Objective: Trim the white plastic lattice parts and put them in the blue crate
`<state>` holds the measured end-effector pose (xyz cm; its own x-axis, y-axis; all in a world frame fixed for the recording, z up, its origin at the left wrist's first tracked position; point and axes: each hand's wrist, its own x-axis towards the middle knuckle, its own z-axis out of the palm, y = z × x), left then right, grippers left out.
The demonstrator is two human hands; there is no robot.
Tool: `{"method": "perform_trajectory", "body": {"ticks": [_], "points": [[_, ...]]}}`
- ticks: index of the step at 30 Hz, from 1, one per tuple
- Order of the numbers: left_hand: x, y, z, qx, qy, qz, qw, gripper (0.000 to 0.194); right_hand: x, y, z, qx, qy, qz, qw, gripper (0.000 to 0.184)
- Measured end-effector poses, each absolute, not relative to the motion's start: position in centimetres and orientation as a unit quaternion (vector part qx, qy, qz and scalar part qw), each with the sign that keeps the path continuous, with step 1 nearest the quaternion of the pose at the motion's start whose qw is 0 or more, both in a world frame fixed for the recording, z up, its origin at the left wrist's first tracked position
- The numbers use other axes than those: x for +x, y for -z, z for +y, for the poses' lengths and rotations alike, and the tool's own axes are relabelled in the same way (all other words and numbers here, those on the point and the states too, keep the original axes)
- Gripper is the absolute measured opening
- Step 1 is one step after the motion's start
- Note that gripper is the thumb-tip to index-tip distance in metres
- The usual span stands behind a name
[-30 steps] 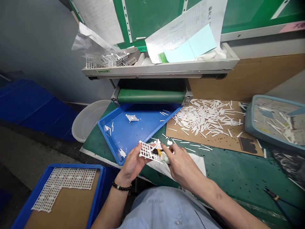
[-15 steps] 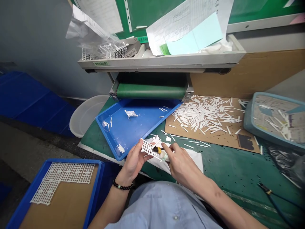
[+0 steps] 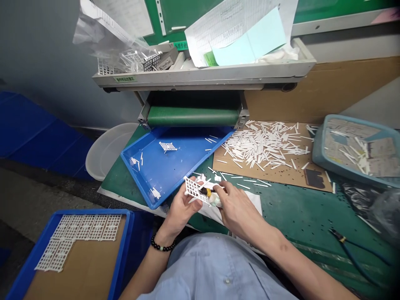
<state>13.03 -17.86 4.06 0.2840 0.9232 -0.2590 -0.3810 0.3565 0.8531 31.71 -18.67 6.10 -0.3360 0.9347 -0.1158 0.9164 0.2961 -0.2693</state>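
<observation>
We work at a green tabletop (image 3: 300, 216), and our landmark is the large blue tray (image 3: 184, 156), which lies at an angle on it. Behind this tray we see a green roller (image 3: 192, 116) under a metal shelf (image 3: 203, 77). To its right lies a cardboard sheet (image 3: 318, 177) with many white plastic sticks (image 3: 262, 143) on it. To its lower left, a smaller blue tray (image 3: 71, 212) carries white lattice panels (image 3: 84, 227).

Our hands are just in front of the large blue tray's near corner. The left hand (image 3: 183, 210) is closed on a small white plastic lattice (image 3: 194, 191), near its left end. The long axis of this lattice runs from upper left to lower right, and its far end points to the right hand (image 3: 239, 212). The left hand is the nearer one to the lattice. The right hand is closed around a small pale bundle (image 3: 215, 201), just beside that far end. We cannot tell what the bundle is.
</observation>
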Motion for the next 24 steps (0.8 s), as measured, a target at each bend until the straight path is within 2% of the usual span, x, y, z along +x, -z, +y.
{"method": "perform_trajectory", "body": {"ticks": [4,12,18,24], "points": [[13.3,-3.5,-17.6,0.375,-0.445,0.433,0.688,0.062,32.1,-6.4,-18.6,-0.557,-0.147,-0.817,0.006,0.051],[13.4,-3.1,-17.2,0.386,-0.43,0.444,0.685,0.064,32.5,-6.3,-18.6,-0.55,-0.164,-0.819,-0.006,0.059],[13.9,-2.7,-16.8,0.402,-0.432,0.431,0.682,0.06,32.8,-7.1,-17.8,-0.551,-0.227,-0.802,-0.035,0.041],[15.1,-1.9,-16.0,0.417,-0.442,0.416,0.676,0.061,34.0,-5.8,-17.2,-0.544,-0.226,-0.808,0.0,0.031]]}}
